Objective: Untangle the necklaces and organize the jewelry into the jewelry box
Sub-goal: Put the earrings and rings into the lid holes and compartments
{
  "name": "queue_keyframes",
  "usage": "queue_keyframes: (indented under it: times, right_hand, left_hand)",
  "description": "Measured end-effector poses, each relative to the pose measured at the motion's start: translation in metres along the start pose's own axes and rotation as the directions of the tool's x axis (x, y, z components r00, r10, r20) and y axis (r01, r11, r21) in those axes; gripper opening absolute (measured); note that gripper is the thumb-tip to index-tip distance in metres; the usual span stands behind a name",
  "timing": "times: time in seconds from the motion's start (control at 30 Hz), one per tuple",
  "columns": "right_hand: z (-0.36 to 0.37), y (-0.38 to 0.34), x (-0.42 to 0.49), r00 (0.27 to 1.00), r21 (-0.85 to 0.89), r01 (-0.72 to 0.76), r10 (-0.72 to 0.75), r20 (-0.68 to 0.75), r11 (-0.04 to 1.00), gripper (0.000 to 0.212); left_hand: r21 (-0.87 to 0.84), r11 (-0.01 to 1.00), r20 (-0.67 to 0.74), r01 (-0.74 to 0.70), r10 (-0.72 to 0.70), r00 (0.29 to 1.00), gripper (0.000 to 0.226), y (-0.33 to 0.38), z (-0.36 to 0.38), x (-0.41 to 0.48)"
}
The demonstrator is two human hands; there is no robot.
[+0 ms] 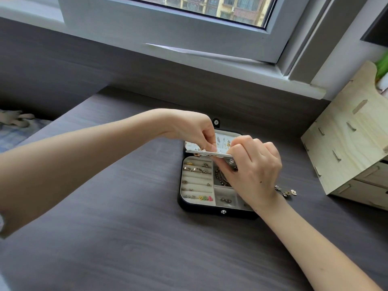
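The jewelry box [201,207] lies open on the table [126,227], its lid [224,136] tipped back toward the window [189,28]. A thin, pale panel [210,153] is held almost level over the hinge line. The right end of the panel is taken in the narrow grip of the right hand [255,171], with the fingers curled round its edge. The left hand [192,128] pinches at the panel's upper edge with a fine fingertip grip; whether a small piece is caught between those fingertips cannot be told. Rings [196,169] are seated in the padded rolls of the left compartment, and coloured heart studs [205,198] are lined up along its near row. A dark chain [220,177] is coiled in the compartment just beside the rolls, partly hidden under the right hand. A few loose pieces [286,192] are left on the table to the right of the box, near the right wrist. The panel is judged light and stiff but easily bent, so it is best taken by its bare edges. The chains are judged fine, limp and prone to kinking, so they are best lifted by the clasp or a free end, not from a tangle. A pale wooden organizer [346,148] stands at the right edge of the table.
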State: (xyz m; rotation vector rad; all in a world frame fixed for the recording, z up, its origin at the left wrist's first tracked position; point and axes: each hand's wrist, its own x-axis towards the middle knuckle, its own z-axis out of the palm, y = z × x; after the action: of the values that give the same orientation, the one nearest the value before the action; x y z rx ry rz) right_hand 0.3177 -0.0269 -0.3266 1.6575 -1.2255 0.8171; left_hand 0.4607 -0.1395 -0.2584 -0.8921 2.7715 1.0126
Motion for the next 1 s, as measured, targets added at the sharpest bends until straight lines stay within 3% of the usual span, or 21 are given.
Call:
queue_keyframes:
  times: [0.1,0.3,0.43,0.5,0.57,0.67,0.73,0.77,0.9,1.0]
  right_hand:
    - [0.000,0.002,0.005,0.999,0.032,-0.015,0.014,0.034,0.999,0.041]
    - [0.012,0.016,0.033,0.975,0.064,-0.078,0.063,0.211,0.995,0.042]
    - [0.024,0.026,0.047,0.940,0.066,-0.130,0.102,0.324,0.989,0.050]
    - [0.026,0.029,0.048,0.917,0.069,-0.174,0.136,0.375,0.982,0.061]
    - [0.020,0.034,0.048,0.902,0.097,-0.250,0.195,0.386,0.963,0.065]
    - [-0.004,0.049,0.040,0.874,0.099,-0.348,0.284,0.394,0.932,0.044]
    - [-0.025,0.066,0.027,0.796,0.038,-0.420,0.348,0.496,0.907,0.025]
    - [-0.034,0.076,0.019,0.719,-0.008,-0.461,0.379,0.582,0.887,0.019]
    - [-0.059,0.101,-0.013,0.329,-0.253,-0.491,0.447,0.832,0.834,0.016]
    - [-0.068,0.102,-0.025,0.248,-0.281,-0.514,0.454,0.856,0.811,0.018]
  left_hand:
    - [-0.005,0.999,-0.016,0.054,-0.054,0.998,0.029,-0.002,-0.004,-0.005]
    - [-0.423,0.899,-0.168,0.111,-0.199,0.965,0.055,-0.022,0.001,-0.032]
    - [-0.689,0.724,-0.191,-0.038,-0.131,0.973,0.071,-0.038,0.020,-0.030]
    - [-0.737,0.663,-0.287,-0.134,-0.127,0.949,0.056,-0.040,0.030,-0.026]
    - [-0.715,0.668,-0.386,-0.209,-0.127,0.914,0.027,-0.040,0.042,-0.021]
    - [-0.687,0.681,-0.504,-0.255,-0.193,0.842,0.023,-0.042,0.053,-0.015]
    - [-0.666,0.688,-0.565,-0.288,-0.214,0.797,0.025,-0.043,0.057,-0.011]
    - [-0.657,0.690,-0.588,-0.303,-0.217,0.779,0.025,-0.043,0.059,-0.010]
    - [-0.635,0.703,-0.651,-0.321,-0.264,0.711,0.020,-0.045,0.066,-0.005]
    - [-0.613,0.721,-0.676,-0.321,-0.269,0.687,0.018,-0.046,0.069,-0.003]
